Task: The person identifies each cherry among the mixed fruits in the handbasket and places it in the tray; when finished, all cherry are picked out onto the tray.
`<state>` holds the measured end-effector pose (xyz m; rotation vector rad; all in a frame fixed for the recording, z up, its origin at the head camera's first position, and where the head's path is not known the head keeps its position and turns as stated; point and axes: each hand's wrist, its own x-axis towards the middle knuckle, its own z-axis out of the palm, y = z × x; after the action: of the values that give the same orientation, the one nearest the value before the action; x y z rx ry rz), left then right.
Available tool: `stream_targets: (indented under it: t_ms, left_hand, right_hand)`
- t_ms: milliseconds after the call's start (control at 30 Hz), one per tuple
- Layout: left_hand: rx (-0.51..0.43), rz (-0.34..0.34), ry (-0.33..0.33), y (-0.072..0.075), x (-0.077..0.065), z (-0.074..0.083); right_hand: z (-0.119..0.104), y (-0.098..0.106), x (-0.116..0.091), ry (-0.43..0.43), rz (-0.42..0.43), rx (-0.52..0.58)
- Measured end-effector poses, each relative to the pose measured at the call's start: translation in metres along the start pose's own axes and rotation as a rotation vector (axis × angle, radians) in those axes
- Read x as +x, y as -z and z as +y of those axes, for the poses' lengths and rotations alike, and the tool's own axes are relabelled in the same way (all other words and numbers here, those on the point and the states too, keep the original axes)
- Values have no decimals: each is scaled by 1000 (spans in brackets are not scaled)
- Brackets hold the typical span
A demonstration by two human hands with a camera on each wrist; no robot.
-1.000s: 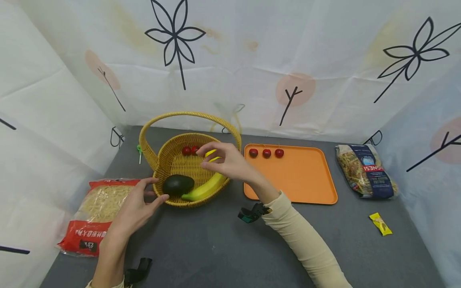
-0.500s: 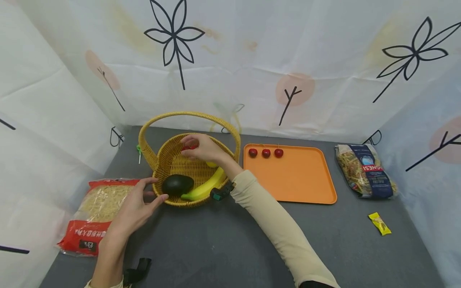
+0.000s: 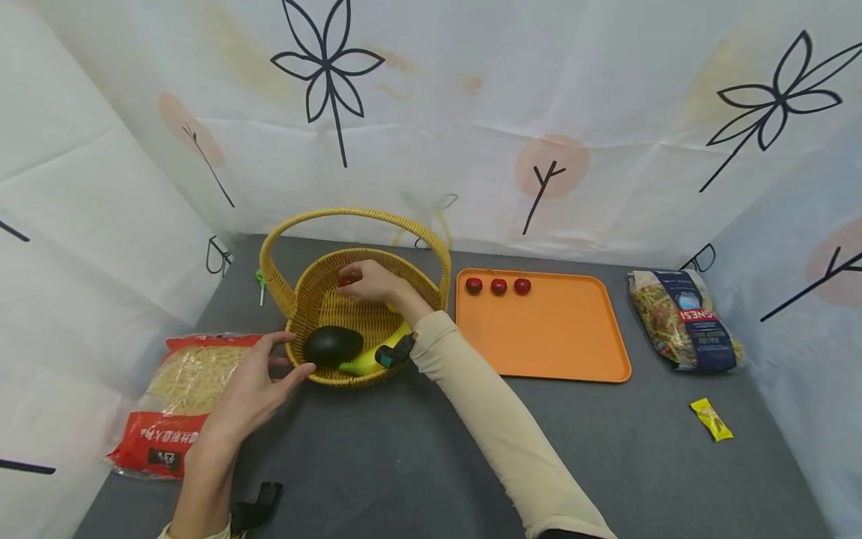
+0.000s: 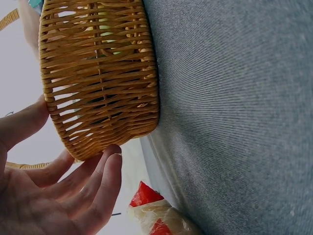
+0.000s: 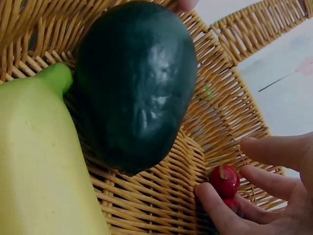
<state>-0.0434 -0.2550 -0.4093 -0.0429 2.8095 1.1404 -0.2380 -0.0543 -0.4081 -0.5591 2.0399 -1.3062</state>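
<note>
A yellow wicker basket (image 3: pixel 322 382) stands left of centre, holding a dark green avocado (image 3: pixel 333 346), a banana (image 3: pixel 364 364) and red cherries (image 5: pixel 224 181). My left hand (image 3: pixel 252 393) holds the basket at its near left side; in the left wrist view the thumb is at the rim and the fingers lie against the weave. My right hand (image 3: pixel 376 286) reaches inside at the far side. In the right wrist view its thumb and fingers close around one cherry, with another right beneath it. A yellow thing beneath the right hand is mostly hidden.
An orange tray (image 3: pixel 545 337) right of the basket carries 3 cherries (image 3: pixel 498 287) along its far edge. A red pasta bag (image 3: pixel 195 389) lies at left, a blue-labelled pasta bag (image 3: pixel 687 320) and yellow packet (image 3: pixel 711 419) at right. The basket's tall handle (image 3: pixel 350 212) arches over it.
My right hand has moved left and down into the basket, from above the banana to the cherries at the far side. My left hand stays at the basket's edge.
</note>
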Motion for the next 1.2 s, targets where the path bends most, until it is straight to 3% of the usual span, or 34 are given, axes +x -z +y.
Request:
stream_targets:
  t_ms: [233,533,800,1000,1200]
  left_hand:
    - [2,4,-8,0,0,0]
    - [5,5,-16,1,0,0]
    - [11,1,-4,1,-1,1]
    - [12,3,-8,1,-2,1]
    - [14,-6,-1,2,-1,1]
  right_hand:
    - [4,-5,3,38,17,-69]
    - [4,-7,0,50,11,-78]
    - [2,-5,-6,86,95,-44]
    - [-3,0,-21,165,83,33]
    - [-14,6,-52,228,55,8]
